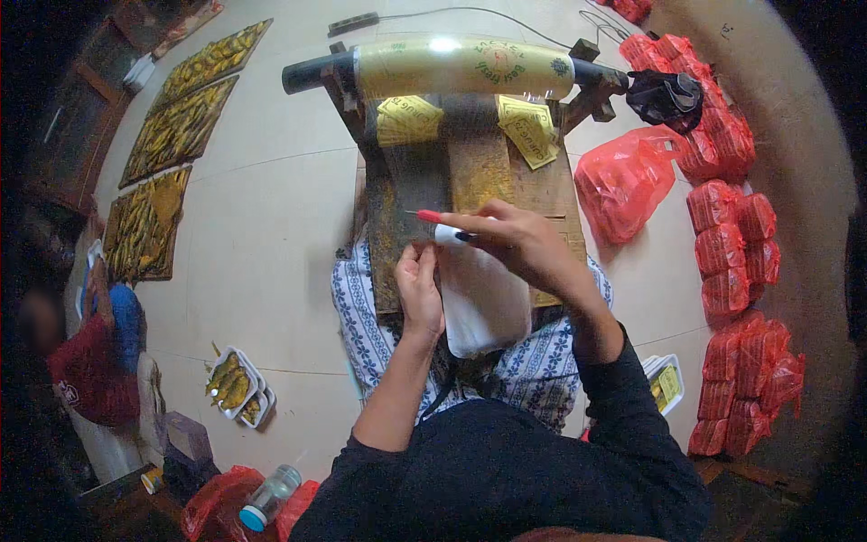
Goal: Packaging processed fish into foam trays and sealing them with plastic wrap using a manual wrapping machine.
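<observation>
A white foam tray [484,305] wrapped in clear film rests tilted over my lap, at the near edge of the wooden work board [413,183]. My left hand [421,288] pinches at the tray's upper left corner with thumb and fingertips. Above the tray's far end, my right hand [518,240] holds a thin tool with a red handle [428,216], its narrow metal tip pointing left. A roll of printed plastic film [467,68] lies on a bar across the far end of the board. Yellow printed labels [410,120] lie below the roll, with more yellow labels [532,132] on the right.
Racks of fish [179,129] lie on the floor at left, and trays of fish [234,386] nearer. A person [101,352] sits at far left. Red plastic-wrapped packs [725,251] line the right side, beside a red bag [626,183]. A clear jar [274,494] lies at lower left.
</observation>
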The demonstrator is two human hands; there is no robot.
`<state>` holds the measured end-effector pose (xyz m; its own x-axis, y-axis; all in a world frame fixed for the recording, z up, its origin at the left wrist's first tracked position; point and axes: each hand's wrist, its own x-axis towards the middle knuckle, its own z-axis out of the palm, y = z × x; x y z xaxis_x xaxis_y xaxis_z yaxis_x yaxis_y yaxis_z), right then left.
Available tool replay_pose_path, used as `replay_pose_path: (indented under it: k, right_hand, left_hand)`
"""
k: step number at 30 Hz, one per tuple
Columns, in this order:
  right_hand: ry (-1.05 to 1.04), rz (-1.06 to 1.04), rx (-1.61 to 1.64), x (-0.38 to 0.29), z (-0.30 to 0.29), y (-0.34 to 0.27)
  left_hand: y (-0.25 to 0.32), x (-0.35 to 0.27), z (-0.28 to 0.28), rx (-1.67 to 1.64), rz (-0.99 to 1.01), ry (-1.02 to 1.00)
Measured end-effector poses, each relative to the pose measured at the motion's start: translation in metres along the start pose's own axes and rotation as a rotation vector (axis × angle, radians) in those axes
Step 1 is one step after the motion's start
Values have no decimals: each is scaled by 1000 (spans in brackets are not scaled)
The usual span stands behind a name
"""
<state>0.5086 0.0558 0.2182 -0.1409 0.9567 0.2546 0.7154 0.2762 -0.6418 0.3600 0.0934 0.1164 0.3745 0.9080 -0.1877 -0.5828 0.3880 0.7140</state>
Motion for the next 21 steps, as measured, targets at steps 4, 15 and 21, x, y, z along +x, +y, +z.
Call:
replay_pose_path:
  k: [4, 15, 21]
  right_hand:
    - [-119, 259, -338, -19, -30, -12]
    - [379, 418, -136, -109, 20, 67]
    - [407, 490, 295, -76, 33, 66]
  left_hand:
    - [2, -3, -4, -64, -27, 1]
    - [-20, 4, -21, -303, -124, 180]
    - [-24, 6, -27, -355, -149, 205]
